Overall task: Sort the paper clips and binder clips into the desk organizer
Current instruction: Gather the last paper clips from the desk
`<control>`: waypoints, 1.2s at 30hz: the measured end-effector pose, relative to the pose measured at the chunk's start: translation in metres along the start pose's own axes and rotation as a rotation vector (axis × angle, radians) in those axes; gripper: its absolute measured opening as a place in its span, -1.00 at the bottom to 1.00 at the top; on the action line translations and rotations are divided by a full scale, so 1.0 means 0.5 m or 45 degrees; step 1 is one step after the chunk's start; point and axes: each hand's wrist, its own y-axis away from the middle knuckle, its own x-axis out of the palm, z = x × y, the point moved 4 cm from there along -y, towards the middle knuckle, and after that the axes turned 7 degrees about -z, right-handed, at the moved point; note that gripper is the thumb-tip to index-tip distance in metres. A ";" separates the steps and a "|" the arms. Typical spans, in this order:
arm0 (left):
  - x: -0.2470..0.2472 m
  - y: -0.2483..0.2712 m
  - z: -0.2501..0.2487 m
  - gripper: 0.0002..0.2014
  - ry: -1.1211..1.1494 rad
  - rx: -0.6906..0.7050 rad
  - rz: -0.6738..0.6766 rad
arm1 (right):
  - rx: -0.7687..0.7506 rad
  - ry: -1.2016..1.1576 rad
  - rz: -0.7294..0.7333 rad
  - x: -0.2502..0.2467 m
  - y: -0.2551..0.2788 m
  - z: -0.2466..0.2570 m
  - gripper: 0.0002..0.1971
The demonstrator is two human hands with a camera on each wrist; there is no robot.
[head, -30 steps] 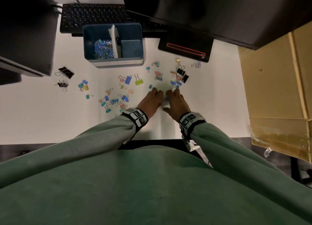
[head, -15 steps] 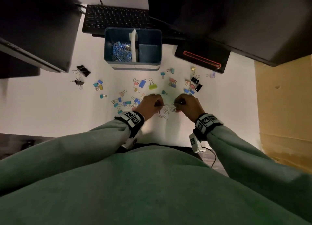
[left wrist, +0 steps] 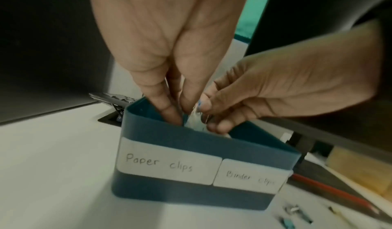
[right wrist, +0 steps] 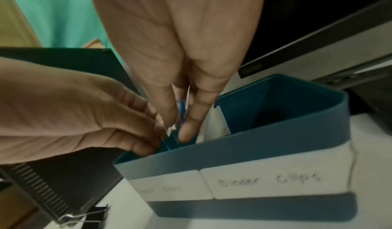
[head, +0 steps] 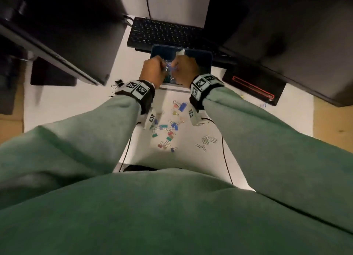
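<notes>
The blue desk organizer [head: 208,54] stands in front of the keyboard, with labels "Paper clips" [left wrist: 163,163] and "Binder clips" [right wrist: 269,181] on its front. Both hands hover over its left, paper-clip compartment. My left hand [head: 152,70] pinches silver paper clips [left wrist: 196,117] just above the rim. My right hand [head: 186,67] pinches blue and silver paper clips [right wrist: 182,108] beside the white divider [right wrist: 216,123]. The fingertips of the two hands almost meet. Several coloured binder clips [head: 168,129] and a small group of silver paper clips [head: 207,141] lie on the white desk between my forearms.
A black keyboard [head: 164,33] sits behind the organizer. Dark monitors overhang at left [head: 66,29] and right [head: 286,35]. A black device with a red outline [head: 254,88] lies to the right. Black binder clips [head: 118,83] lie at the left.
Both hands rose from the desk near the front edge and moved forward over the organizer's left compartment, carrying paper clips. A few silver clips stayed on the desk.
</notes>
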 end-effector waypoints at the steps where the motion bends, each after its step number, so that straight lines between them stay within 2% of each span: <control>1: 0.008 0.000 -0.001 -0.75 -0.048 0.014 0.002 | -0.014 -0.018 -0.008 -0.012 0.006 -0.013 -0.80; 3: 0.018 0.029 -0.015 -0.70 -0.008 0.113 -0.113 | -0.046 -0.109 -0.176 -0.058 0.034 -0.065 -0.80; 5: 0.052 0.082 -0.034 -0.77 0.117 0.229 -0.146 | 0.045 -0.082 -0.309 -0.097 0.082 -0.156 -0.88; 7: 0.120 0.149 -0.053 -0.87 0.144 0.291 0.046 | 0.157 0.073 -0.236 -0.095 0.139 -0.255 -0.86; 10: 0.225 0.217 -0.070 -0.87 0.016 0.318 0.314 | 0.159 0.303 0.038 -0.044 0.191 -0.339 -0.64; 12: 0.261 0.231 -0.073 -0.86 -0.051 0.329 0.333 | 0.125 0.368 0.077 -0.019 0.202 -0.349 -0.58; 14: 0.278 0.235 -0.075 -0.86 -0.112 0.337 0.310 | 0.104 0.384 0.040 -0.005 0.204 -0.351 -0.60; 22: 0.300 0.226 -0.116 -0.83 -0.178 0.320 0.201 | 0.213 0.123 -0.098 -0.028 0.209 -0.406 -0.93; 26: 0.313 0.214 -0.148 -0.79 -0.189 0.280 0.187 | 0.086 0.206 -0.030 -0.026 0.224 -0.393 -0.77; 28: 0.325 0.207 -0.158 -0.81 -0.200 0.278 0.186 | 0.009 0.287 0.004 -0.015 0.228 -0.380 -0.77; 32: 0.341 0.208 -0.173 -0.90 -0.288 0.324 0.236 | 0.052 0.304 0.023 -0.009 0.232 -0.390 -0.83; 36: 0.333 0.213 -0.178 -0.88 -0.273 0.352 0.256 | 0.078 0.257 -0.028 -0.044 0.228 -0.402 -0.84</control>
